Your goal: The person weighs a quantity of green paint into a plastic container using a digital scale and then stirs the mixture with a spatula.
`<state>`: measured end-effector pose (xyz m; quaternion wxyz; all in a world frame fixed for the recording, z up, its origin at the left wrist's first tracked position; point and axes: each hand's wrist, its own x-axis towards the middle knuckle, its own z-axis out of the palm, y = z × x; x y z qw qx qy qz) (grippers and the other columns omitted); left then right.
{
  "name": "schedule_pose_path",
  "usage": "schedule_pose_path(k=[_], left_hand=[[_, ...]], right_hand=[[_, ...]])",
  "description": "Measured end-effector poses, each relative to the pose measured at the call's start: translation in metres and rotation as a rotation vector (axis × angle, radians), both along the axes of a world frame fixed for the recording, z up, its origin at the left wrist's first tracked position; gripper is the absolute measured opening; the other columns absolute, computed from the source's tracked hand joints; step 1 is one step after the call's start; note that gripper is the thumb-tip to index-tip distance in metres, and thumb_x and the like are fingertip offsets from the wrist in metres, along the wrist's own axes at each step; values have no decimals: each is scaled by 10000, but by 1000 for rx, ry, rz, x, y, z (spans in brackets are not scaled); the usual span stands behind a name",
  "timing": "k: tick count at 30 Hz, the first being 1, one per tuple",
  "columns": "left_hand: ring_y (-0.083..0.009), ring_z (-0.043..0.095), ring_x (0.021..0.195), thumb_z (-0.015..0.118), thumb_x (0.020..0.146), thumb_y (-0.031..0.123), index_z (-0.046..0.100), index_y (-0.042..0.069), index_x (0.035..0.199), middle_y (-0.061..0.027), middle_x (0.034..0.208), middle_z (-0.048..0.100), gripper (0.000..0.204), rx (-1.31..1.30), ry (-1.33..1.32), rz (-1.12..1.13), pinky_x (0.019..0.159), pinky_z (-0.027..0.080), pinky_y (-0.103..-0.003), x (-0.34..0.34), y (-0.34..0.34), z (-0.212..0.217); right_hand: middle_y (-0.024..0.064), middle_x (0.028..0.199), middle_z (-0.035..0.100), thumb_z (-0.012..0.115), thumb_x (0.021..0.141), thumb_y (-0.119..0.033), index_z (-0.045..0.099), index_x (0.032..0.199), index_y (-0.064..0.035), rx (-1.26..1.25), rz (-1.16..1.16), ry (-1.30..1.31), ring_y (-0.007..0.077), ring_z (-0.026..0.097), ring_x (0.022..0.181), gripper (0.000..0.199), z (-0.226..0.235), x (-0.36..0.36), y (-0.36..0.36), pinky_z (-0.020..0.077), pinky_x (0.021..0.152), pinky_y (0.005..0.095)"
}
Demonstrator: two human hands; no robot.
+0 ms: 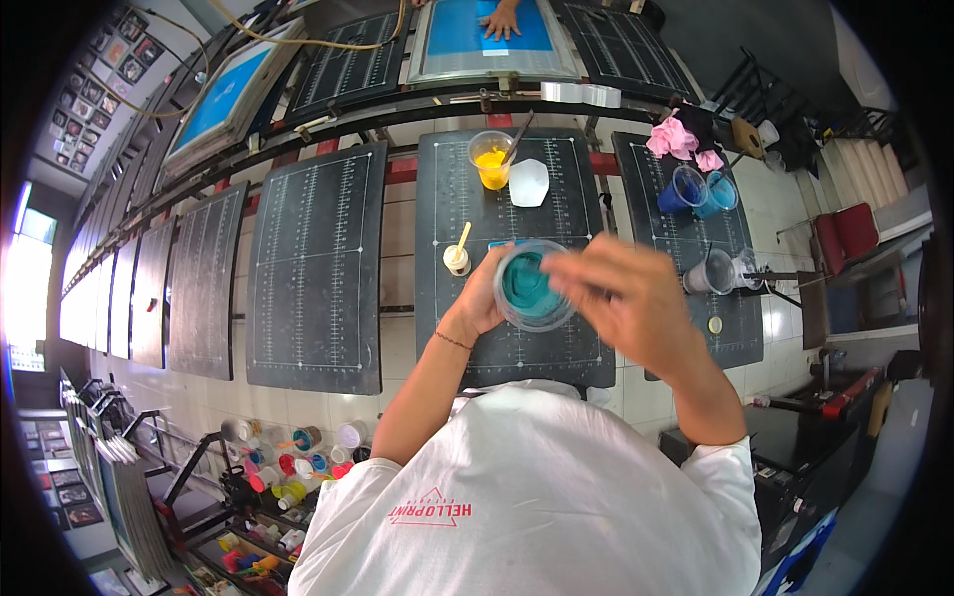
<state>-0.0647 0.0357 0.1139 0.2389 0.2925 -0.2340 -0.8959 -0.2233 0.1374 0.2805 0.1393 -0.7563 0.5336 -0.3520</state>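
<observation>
My left hand (478, 301) is wrapped round the side of a clear plastic cup (542, 322), tilted so that its mouth shows. Thick teal ink (527, 282) with swirl marks lies inside. Over the cup's right rim is my right hand (636, 298), smeared by motion, its fingers drawn together in a pinch. Whatever they grip is hidden or too blurred to name. Left of the cup stands a small white jar (456, 262) with a pale stick (463, 238) in it. Beyond are a cup of yellow ink (491, 169) with a dark-handled tool and a white lid-like piece (529, 184).
Beneath the cups is a black gridded board (442, 338); another (313, 268) lies to the left. On the right board stand cups of dark blue (682, 191) and light blue ink (717, 195), beside pink cloth (673, 138). Another person's hand (501, 20) rests on a blue screen frame.
</observation>
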Motion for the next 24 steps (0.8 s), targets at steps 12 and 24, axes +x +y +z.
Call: schedule_pose_path(k=[12,24], left_hand=[[-101,620,534,338,1017,455,632,90,1004,-7,722,672,468,-46,-16,56,419,476,-220,2,-11,-15],[-104,655,602,318,1041,385,605,75,1093,-32,812,683,425,-30,-53,90,457,512,-222,11,-16,-7]], right_hand=[[61,774,587,726,816,-83,686,922,-81,76,-240,19,261,615,707,113,-18,1,1,500,618,374],[55,821,633,712,839,-47,672,959,-60,-110,-138,81,239,618,704,127,-30,-6,1,501,606,346]])
